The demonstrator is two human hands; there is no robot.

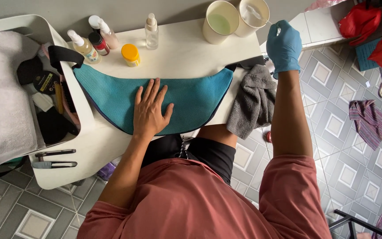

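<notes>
Setting: a white bench (186, 53) over a grey patterned tile floor (341, 146), with a white caddy (78, 95) of brushes and a folded towel at its left end.
Main item: a teal mesh waist bag (111, 95) lies flat across the near part of the bench, its black strap looping up at the far left.
Left hand: the bare left hand (150, 109) rests palm down on the middle of the bag, fingers spread wide, gripping nothing, pinning the bag in place.
Right hand: the blue-gloved right hand (284, 46) is at the far right edge, fingers pinched narrow on a thin white stick, apparently a cotton swab (271, 23), its tip at the rim of a white cup (254, 15).
Nearby: a cream cup of pale green liquid (219, 21) just left of the white one; pump and spray bottles (96, 40) and a yellow-lidded jar (130, 54) along the far edge; a grey cloth (253, 102) hanging off the right end.
Step in hand: by the look of it, loading the swab at the cup while the bag is held steady.
Next move calls for: probably carrying the swab across to the bag without dripping, the left hand keeping the mesh taut.
</notes>
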